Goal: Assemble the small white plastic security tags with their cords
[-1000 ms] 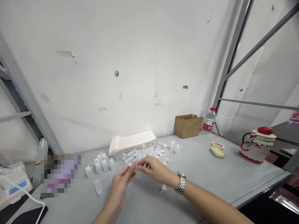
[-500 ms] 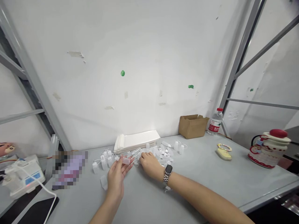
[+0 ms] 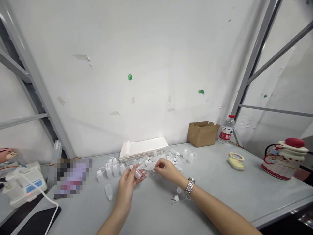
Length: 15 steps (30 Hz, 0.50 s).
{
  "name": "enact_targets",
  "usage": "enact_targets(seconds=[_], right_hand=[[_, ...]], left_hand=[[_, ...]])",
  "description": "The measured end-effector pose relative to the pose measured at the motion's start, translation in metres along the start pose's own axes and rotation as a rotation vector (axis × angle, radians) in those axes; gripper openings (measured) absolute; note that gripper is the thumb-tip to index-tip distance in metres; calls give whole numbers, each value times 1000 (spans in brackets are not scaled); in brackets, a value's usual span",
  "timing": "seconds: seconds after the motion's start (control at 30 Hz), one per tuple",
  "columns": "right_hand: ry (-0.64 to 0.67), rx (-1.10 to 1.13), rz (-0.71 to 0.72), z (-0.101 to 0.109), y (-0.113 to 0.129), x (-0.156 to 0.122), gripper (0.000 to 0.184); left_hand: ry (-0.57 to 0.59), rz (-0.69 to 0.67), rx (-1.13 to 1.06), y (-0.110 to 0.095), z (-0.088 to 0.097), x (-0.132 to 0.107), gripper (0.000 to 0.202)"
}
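At near left, plastic dropper bottles (image 3: 109,171) stand on the grey table (image 3: 220,195). Mid-table, the left hand (image 3: 126,187) curls around a small clear bottle (image 3: 138,174) — just beside it, the right hand (image 3: 167,170) pinches a translucent plastic piece (image 3: 151,166).

There were two hands, the left hand (image 3: 126,191) and the right hand (image 3: 167,171), with one silver metal wristwatch (image 3: 189,186). The worktop (image 3: 220,195) carried one brown cardboard box (image 3: 202,134), one clear plastic water bottle (image 3: 227,130) with a red label, one white ceramic jar (image 3: 283,161) with a red lid, one stack of white paper (image 3: 143,147), and small translucent plastic dropper bottles (image 3: 109,192), too many and overlapping to count exactly.
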State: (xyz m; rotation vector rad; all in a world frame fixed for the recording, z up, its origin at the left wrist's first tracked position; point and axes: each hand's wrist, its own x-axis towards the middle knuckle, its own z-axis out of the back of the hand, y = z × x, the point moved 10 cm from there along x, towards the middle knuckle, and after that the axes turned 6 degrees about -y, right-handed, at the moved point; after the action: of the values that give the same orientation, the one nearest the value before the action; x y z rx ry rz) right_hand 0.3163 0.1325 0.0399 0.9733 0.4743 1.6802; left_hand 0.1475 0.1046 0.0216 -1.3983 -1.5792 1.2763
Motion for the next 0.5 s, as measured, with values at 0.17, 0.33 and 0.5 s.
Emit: enact_targets(seconds=[0.17, 0.33, 0.5], right_hand=[[-87, 295, -148, 23, -12, -2, 16], [-32, 847, -299, 22, -7, -9, 19], [-39, 972, -378, 13, -9, -12, 27]], left_hand=[[135, -18, 105, 18, -19, -6, 47], [244, -13, 152, 33, -35, -16, 47], [260, -45, 185, 26, -35, -17, 41]])
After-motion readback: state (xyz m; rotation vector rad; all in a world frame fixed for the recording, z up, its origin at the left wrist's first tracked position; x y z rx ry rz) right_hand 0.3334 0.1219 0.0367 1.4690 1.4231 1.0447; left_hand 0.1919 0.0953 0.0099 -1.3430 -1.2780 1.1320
